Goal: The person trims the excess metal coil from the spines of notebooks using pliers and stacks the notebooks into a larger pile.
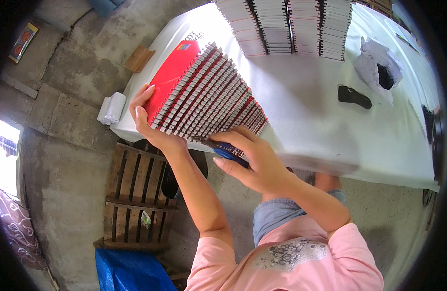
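A tall stack of spiral notebooks (pixel 211 92) stands at the left part of the white-covered table, bindings toward me. The top notebook has a red cover (pixel 171 72). My left hand (pixel 158 135) grips its near left corner, with fingertips resting on the cover. In my right hand (pixel 260 162) is a pair of cutting pliers (pixel 229 151) with blue handles. The fingers are closed round the handles, and the dark jaws point left, at the near lower end of the top bindings. Whether the jaws touch a wire cannot be made out.
Several notebook stacks (pixel 303 29) rise at the table's far side. A crumpled white bag (pixel 366 60) and a flat dark piece (pixel 353 97) lie at right. White rolls (pixel 112 107) sit by the left edge. A slatted wooden pallet (pixel 129 203) and blue tarp (pixel 129 271) are below left.
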Action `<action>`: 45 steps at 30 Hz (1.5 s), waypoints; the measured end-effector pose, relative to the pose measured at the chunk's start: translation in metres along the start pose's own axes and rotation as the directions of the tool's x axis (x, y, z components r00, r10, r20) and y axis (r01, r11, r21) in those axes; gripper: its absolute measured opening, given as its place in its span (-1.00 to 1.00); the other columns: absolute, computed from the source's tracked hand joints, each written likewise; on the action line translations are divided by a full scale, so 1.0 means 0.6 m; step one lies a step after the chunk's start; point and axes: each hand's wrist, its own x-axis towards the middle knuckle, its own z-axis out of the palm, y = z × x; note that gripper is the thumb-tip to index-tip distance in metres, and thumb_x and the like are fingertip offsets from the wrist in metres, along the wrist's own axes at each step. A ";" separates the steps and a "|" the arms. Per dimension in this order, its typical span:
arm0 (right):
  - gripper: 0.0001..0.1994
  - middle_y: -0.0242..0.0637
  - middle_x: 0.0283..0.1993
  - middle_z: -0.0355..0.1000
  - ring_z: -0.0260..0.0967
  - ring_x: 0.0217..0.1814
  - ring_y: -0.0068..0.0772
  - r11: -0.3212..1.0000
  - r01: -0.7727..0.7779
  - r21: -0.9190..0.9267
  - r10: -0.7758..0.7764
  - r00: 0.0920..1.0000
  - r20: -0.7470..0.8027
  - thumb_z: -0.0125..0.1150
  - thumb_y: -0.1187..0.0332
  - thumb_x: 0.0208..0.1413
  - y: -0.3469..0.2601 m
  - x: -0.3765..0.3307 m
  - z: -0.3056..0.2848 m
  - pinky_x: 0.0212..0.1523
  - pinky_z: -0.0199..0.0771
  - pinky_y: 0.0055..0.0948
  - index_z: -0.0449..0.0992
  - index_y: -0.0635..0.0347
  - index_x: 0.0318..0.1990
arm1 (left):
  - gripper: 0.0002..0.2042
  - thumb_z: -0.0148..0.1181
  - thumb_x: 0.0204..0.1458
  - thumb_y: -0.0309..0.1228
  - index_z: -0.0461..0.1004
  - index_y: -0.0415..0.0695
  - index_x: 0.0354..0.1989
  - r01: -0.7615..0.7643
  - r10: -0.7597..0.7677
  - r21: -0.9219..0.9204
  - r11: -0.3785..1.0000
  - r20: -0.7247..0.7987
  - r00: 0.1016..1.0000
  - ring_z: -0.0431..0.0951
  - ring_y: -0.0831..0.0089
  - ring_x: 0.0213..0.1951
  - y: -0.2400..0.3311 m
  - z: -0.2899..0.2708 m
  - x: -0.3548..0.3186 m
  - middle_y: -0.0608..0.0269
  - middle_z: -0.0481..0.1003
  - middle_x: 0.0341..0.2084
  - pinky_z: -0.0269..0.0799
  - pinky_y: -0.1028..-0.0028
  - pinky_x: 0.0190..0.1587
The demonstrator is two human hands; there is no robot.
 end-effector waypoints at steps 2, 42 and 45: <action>-0.63 -0.28 -0.19 0.33 0.31 -0.14 -0.31 0.580 0.356 -0.732 -0.605 0.790 -0.095 0.22 0.27 -0.08 0.013 -0.004 0.003 -0.12 0.19 -0.26 0.43 0.00 -0.04 | -0.50 -0.27 0.09 -0.02 0.41 -0.26 -0.26 0.006 -0.006 0.003 1.000 -0.007 1.000 0.29 0.30 -0.02 0.001 0.000 0.001 0.07 0.27 -0.15 0.16 0.27 0.11; -0.53 -0.33 -0.11 0.24 0.23 -0.10 -0.32 0.351 0.321 -0.880 -0.714 0.700 -0.030 0.26 0.24 -0.20 0.042 0.005 0.003 -0.08 0.06 -0.13 0.41 -0.12 -0.01 | -0.50 -0.26 0.11 -0.03 0.41 -0.29 -0.23 0.033 -0.031 -0.037 0.999 0.030 0.999 0.31 0.30 0.01 0.000 -0.005 0.005 0.10 0.30 -0.17 0.19 0.24 0.14; -0.54 -0.35 -0.10 0.25 0.23 -0.10 -0.34 0.346 0.323 -0.881 -0.676 0.737 0.004 0.26 0.24 -0.22 0.043 0.004 0.007 -0.10 0.07 -0.14 0.42 -0.12 -0.04 | -0.54 -0.26 0.12 -0.08 0.41 -0.26 -0.21 0.012 -0.011 -0.016 1.000 0.015 1.000 0.41 0.30 -0.08 -0.005 -0.013 0.012 0.08 0.36 -0.20 0.37 0.27 0.03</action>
